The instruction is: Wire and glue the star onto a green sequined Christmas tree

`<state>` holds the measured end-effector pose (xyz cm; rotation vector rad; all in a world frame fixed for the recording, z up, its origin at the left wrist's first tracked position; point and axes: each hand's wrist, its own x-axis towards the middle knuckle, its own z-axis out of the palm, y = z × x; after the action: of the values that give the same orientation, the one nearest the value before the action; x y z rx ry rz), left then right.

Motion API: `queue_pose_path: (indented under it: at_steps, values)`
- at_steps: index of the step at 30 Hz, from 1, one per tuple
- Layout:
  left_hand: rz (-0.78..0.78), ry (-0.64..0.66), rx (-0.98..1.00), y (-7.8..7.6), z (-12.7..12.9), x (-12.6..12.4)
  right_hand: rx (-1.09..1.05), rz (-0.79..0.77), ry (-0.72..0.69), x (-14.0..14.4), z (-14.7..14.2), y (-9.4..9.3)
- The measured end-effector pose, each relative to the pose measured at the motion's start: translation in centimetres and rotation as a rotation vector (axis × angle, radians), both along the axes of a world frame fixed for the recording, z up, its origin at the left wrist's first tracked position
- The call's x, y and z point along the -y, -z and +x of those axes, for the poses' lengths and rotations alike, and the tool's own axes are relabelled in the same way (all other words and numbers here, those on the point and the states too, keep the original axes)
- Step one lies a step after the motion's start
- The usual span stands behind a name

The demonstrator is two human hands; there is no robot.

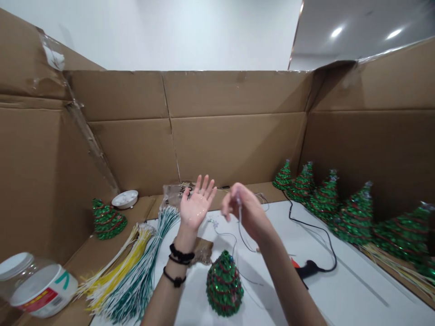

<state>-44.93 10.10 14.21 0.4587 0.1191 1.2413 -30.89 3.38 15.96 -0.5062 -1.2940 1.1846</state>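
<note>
Above the sequined tree point(224, 283), right hand point(245, 209) pinched a thin, limp wire point(239, 222), probably light; left hand point(196, 206) at 9 o'clock, splayed, empty.

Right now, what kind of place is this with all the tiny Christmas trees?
Probably a small craft workstation walled in by cardboard. A row of finished sequin trees lines the right side, bundles of green and yellow wires lie left, and a glue gun rests on the white table.

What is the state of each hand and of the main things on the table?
left hand: open, palm up, holding nothing
right hand: blurred, pinching a thin wire
small tree: upright
plastic jar: lying on its side, lid on
glue gun: lying flat, cord attached
</note>
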Motion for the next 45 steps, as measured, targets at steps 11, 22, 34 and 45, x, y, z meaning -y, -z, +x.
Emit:
queue_pose_path:
  at_steps: [11, 22, 34, 45]
  values:
    - [-0.084, -0.128, -0.117, 1.1, 0.3, -2.3, 0.057, -0.07, 0.23, -7.4, -2.4, 5.3]
    - [0.057, -0.127, -0.216, -0.9, 0.9, -0.7, 0.395, -0.119, 0.336, -8.3, -1.3, 6.6]
    - [0.247, -0.219, -0.052, -1.0, -2.7, -0.9, 1.283, -0.341, 0.21, -9.2, 1.9, 10.8]
    - [0.136, -0.204, 0.028, -0.8, -3.2, -1.4, 1.902, -0.392, 0.004, -8.1, 2.7, 8.5]
